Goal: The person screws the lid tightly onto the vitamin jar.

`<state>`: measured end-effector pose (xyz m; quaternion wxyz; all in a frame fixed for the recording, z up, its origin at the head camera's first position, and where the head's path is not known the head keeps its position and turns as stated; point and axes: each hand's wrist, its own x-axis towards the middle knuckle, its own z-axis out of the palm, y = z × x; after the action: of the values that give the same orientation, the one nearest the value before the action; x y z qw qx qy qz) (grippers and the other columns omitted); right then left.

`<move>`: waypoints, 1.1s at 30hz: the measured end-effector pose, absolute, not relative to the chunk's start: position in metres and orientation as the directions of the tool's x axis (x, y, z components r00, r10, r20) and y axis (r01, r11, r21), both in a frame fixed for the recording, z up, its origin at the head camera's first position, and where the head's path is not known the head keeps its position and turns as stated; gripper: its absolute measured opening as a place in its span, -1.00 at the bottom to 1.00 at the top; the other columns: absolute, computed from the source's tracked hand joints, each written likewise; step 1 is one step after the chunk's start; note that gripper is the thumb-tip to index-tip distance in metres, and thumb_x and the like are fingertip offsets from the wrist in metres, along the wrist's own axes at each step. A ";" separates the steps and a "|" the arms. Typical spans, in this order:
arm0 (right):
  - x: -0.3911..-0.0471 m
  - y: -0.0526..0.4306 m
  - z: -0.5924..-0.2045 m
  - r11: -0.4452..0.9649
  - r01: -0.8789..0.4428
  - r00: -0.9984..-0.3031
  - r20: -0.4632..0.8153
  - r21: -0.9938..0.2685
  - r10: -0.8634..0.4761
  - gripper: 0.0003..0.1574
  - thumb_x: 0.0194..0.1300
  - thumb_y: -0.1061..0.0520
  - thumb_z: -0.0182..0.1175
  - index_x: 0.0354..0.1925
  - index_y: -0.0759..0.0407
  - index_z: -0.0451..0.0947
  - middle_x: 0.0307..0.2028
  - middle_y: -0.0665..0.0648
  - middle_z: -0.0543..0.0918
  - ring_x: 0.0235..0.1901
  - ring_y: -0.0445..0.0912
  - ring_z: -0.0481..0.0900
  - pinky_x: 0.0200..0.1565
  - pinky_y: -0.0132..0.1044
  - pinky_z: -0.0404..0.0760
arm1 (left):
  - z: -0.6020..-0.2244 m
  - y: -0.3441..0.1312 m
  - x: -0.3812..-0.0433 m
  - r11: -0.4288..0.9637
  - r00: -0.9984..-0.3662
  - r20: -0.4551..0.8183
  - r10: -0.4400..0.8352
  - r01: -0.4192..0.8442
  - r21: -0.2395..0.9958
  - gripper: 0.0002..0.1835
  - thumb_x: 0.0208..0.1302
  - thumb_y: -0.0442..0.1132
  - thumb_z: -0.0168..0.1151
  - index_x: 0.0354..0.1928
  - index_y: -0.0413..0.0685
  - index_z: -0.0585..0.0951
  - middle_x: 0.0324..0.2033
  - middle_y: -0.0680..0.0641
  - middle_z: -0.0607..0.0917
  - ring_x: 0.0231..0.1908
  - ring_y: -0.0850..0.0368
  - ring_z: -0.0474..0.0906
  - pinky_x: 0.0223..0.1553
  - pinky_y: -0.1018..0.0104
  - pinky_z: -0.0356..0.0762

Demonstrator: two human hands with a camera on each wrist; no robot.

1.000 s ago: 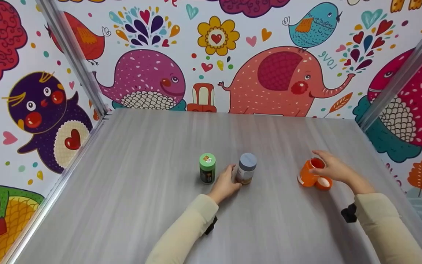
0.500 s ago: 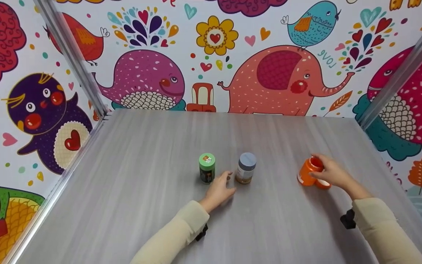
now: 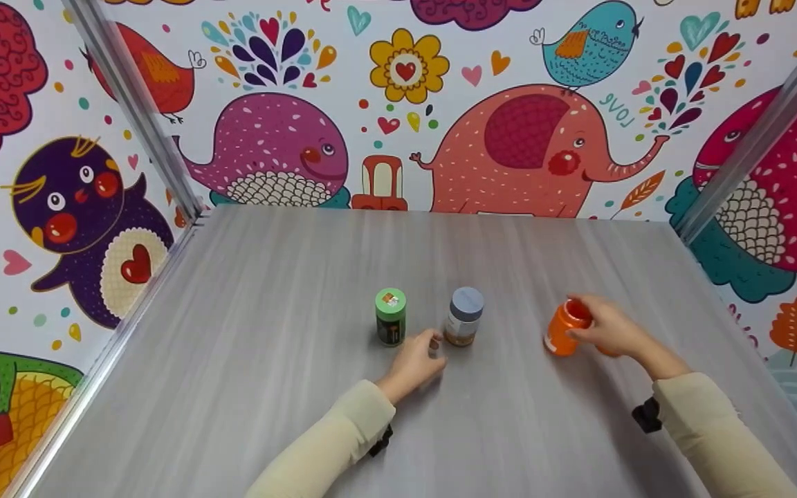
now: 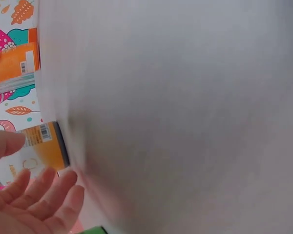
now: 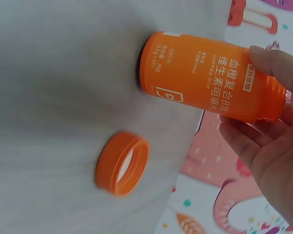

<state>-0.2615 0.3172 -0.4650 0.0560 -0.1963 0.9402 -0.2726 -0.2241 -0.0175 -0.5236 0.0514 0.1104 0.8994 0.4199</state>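
Note:
My right hand (image 3: 613,328) grips an open orange pill bottle (image 3: 563,335) near its neck, thumb on one side and fingers on the other. The right wrist view shows the bottle's printed label and, beside its base, the orange screw cap (image 5: 122,163) lying on the table with its white inside showing. In the head view this cap is mostly hidden by the right hand. My left hand (image 3: 414,363), fingers loosely bent and holding nothing, is just in front of a jar with a grey-blue lid (image 3: 465,317). A dark jar with a green lid (image 3: 391,318) stands to its left.
All the containers stand on a grey wood-grain table (image 3: 288,277). Behind it and at the sides rise walls with cartoon animals (image 3: 523,152), framed by metal posts (image 3: 139,111) at the corners.
My right hand has taken hold of the orange bottle and moved it left, away from its cap. My left hand has drawn back from the grey-blue-lidded jar, leaving it standing.

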 end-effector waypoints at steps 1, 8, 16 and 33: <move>-0.260 0.312 -0.465 0.768 -0.363 -0.909 0.018 -0.528 -0.417 -0.24 0.12 0.20 0.26 0.17 0.54 0.20 0.01 0.48 0.42 -0.07 0.24 0.45 -0.02 0.13 0.45 | -0.523 -0.017 -0.223 0.627 -0.969 0.001 0.247 0.161 0.762 -0.69 0.04 -0.35 0.25 -0.12 -0.21 0.53 -0.21 -0.15 0.65 -0.16 -0.01 0.57 -0.16 0.17 0.51; -0.253 0.281 -0.468 0.723 -0.441 -0.863 0.031 -0.532 -0.504 -0.27 0.10 0.21 0.27 0.15 0.52 0.23 -0.04 0.43 0.49 -0.12 0.17 0.50 -0.08 0.06 0.51 | -0.521 -0.011 -0.220 0.624 -0.954 -0.021 0.299 0.179 0.761 -0.65 0.06 -0.29 0.28 -0.07 -0.15 0.52 -0.20 -0.11 0.65 -0.16 0.03 0.57 -0.16 0.20 0.51; -0.243 0.248 -0.469 0.700 -0.475 -0.835 0.023 -0.533 -0.550 -0.28 0.08 0.20 0.29 0.14 0.49 0.26 -0.02 0.39 0.48 -0.10 0.15 0.49 -0.07 0.03 0.51 | -0.521 -0.006 -0.217 0.595 -0.931 -0.043 0.362 0.195 0.780 -0.54 0.08 -0.21 0.31 0.04 -0.12 0.46 -0.12 -0.11 0.63 -0.10 0.01 0.54 -0.11 0.17 0.48; -0.228 0.207 -0.471 0.633 -0.608 -0.746 0.072 -0.480 -0.662 -0.33 0.05 0.22 0.31 0.10 0.44 0.32 -0.03 0.34 0.50 -0.12 0.12 0.52 -0.10 -0.03 0.54 | -0.525 -0.003 -0.212 0.594 -0.926 -0.048 0.374 0.200 0.779 -0.46 0.03 -0.16 0.36 0.08 -0.10 0.44 -0.04 -0.12 0.60 -0.02 0.04 0.52 0.00 0.17 0.46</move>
<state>-0.2279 0.2068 -0.4709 0.0552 -0.3519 0.9019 -0.2443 -0.2124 -0.0028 -0.5249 0.1037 0.1617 0.8868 0.4204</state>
